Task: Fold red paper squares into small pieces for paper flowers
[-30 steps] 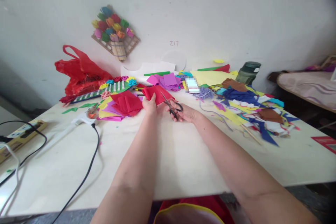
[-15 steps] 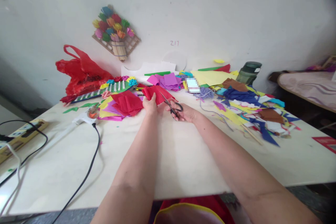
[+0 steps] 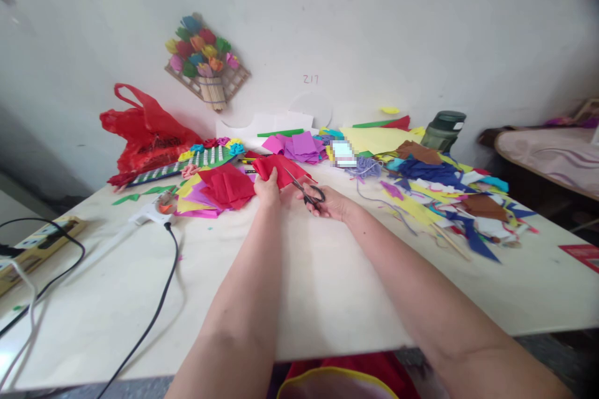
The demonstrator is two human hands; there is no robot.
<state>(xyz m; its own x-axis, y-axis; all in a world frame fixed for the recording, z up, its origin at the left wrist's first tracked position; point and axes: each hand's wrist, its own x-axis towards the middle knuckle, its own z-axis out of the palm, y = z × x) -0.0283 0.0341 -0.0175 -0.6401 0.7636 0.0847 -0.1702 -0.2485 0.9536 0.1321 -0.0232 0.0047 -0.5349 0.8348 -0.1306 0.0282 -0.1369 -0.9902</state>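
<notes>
Left grip [image 3: 267,188] pinches red paper [image 3: 284,177], right grip [image 3: 329,202] wraps scissors [image 3: 304,191] — purple sheets [image 3: 305,147] behind.

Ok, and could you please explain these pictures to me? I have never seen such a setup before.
There is no machine: a person works with two bare hands. One head-worn camera takes the pictures, looking forward and down. The left hand holds a red sheet; the right hand holds scissors, blades at the sheet; whether they are cutting, I cannot tell. On the pale table lie coloured sheets to the left and a pile of scraps to the right, with a red plastic bag and a green bottle behind.
</notes>
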